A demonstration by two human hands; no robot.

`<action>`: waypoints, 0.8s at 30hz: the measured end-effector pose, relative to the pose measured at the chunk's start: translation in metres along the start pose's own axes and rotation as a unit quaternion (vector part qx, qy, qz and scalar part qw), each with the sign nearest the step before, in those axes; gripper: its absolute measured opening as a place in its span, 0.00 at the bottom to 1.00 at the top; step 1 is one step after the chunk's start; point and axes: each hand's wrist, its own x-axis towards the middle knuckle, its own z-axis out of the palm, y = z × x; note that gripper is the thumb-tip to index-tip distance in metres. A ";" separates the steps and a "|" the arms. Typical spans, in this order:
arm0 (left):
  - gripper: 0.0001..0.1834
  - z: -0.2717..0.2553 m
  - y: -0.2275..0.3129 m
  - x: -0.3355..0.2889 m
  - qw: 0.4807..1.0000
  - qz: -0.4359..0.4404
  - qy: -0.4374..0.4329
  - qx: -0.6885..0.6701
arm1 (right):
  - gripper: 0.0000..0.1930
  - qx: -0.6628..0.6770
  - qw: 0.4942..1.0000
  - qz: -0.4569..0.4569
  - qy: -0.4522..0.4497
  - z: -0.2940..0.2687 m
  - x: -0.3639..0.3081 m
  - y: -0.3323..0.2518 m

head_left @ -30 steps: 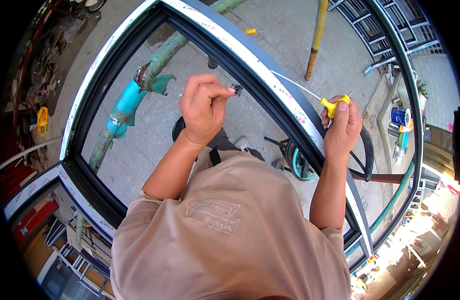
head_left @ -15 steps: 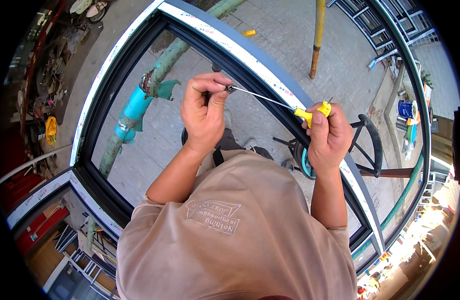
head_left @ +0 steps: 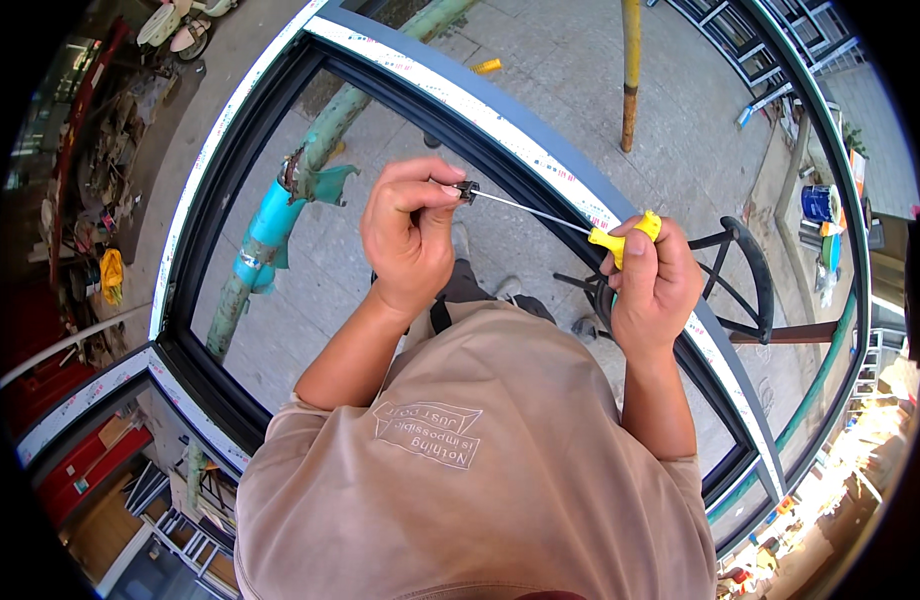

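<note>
My left hand pinches a small black fitting between thumb and fingers; its exact kind is too small to make out. In my right hand is a screwdriver with a yellow handle, the fingers wrapped round the grip. Its thin metal shaft points left, and the tip meets the fitting. Both hands are raised in front of my chest, above a large dark window frame with white printed protective film along its faces.
A green pipe with a torn turquoise wrap shows through the frame on the left. To the right are a black-rimmed wheel-like part and a blue can. A yellow post stands beyond; metal frames lie at the far right.
More of the black fitting now shows beyond my left fingertips. Both hands have shifted slightly down in the picture, the screwdriver still at the fitting.
</note>
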 end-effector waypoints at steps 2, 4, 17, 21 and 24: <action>0.10 -0.001 0.003 0.003 0.999 0.033 -0.006 0.021 | 0.15 0.060 0.995 0.074 -0.023 -0.005 -0.001 -0.005; 0.09 0.000 0.008 0.009 0.997 0.065 0.016 0.034 | 0.15 0.154 0.970 0.180 -0.052 -0.013 -0.002 -0.008; 0.07 0.015 0.029 0.006 0.998 0.036 -0.052 -0.026 | 0.45 0.318 0.903 0.131 -0.257 -0.048 -0.054 0.014; 0.05 0.021 0.034 0.003 0.994 -0.009 -0.092 -0.054 | 0.38 0.283 0.915 0.113 -0.264 -0.060 -0.075 0.029; 0.05 0.023 0.039 -0.002 0.982 -0.067 -0.147 -0.098 | 0.32 0.166 0.955 0.050 -0.241 -0.069 -0.083 0.026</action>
